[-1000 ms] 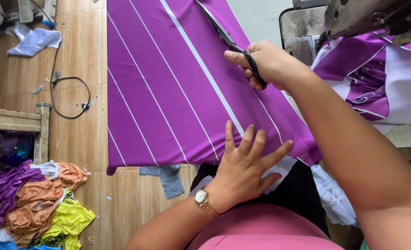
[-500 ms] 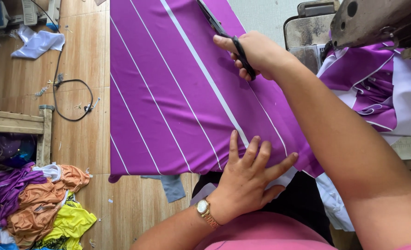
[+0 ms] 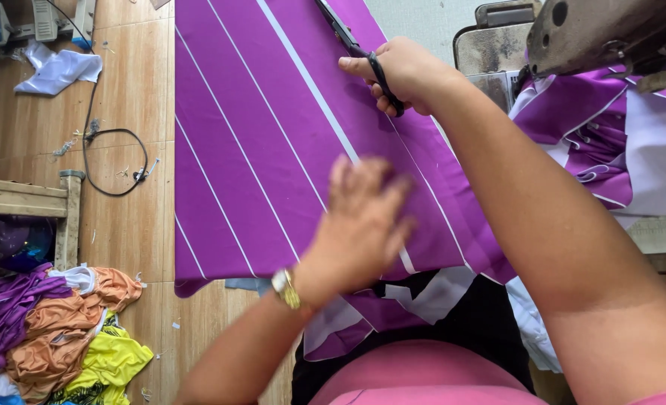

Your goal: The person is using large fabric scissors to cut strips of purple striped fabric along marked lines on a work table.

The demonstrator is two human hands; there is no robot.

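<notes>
A large purple cloth with thin white stripes (image 3: 250,142) lies spread flat in front of me. My right hand (image 3: 404,71) grips black scissors (image 3: 355,45) at the cloth's far right side, blades pointing away along a stripe. My left hand (image 3: 363,217) hovers blurred over the near part of the cloth, fingers together and pointing away, holding nothing. A gold wristwatch (image 3: 284,289) sits on my left wrist. Loose purple and white pieces (image 3: 393,300) hang at the cloth's near edge over my lap.
A sewing machine (image 3: 610,34) stands at the upper right with purple and white garments (image 3: 618,127) heaped under it. On the wooden floor at left lie a pile of coloured fabric (image 3: 55,322), a black cable (image 3: 115,161), a white rag (image 3: 55,67) and a wooden frame (image 3: 25,199).
My left hand lifted off the cloth's near edge and moved up the cloth, fingers drawn together. My right hand advanced the scissors farther along the stripe.
</notes>
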